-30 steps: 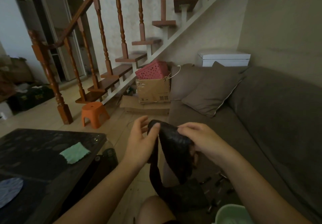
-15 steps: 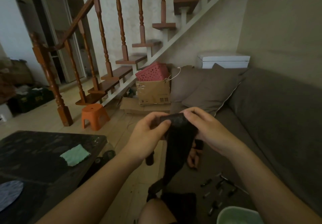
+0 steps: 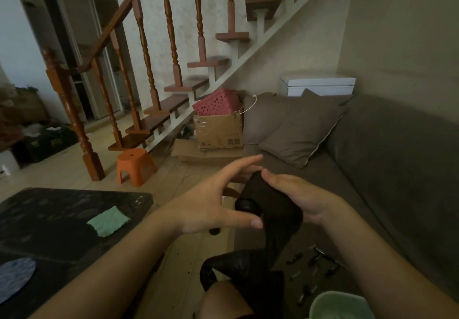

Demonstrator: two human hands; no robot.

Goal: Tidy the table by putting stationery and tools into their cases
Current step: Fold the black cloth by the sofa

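In the head view, the step looks like readying the black tool pouch [image 3: 268, 199] for the small loose tools [image 3: 315, 259] on the sofa [image 3: 385, 169]. Next, the left hand [image 3: 211, 202] probably needs to take hold of the rolled end. The pouch hangs between the hands, with the right hand [image 3: 305, 199] wrapped round its right side and the left spread loose, thumb tip at its left edge.

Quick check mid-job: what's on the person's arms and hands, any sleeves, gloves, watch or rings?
The left forearm and right forearm are bare as far as the view shows, with no sleeves in sight. The left hand and right hand wear no gloves, and no watch, bracelet or ring shows on either.
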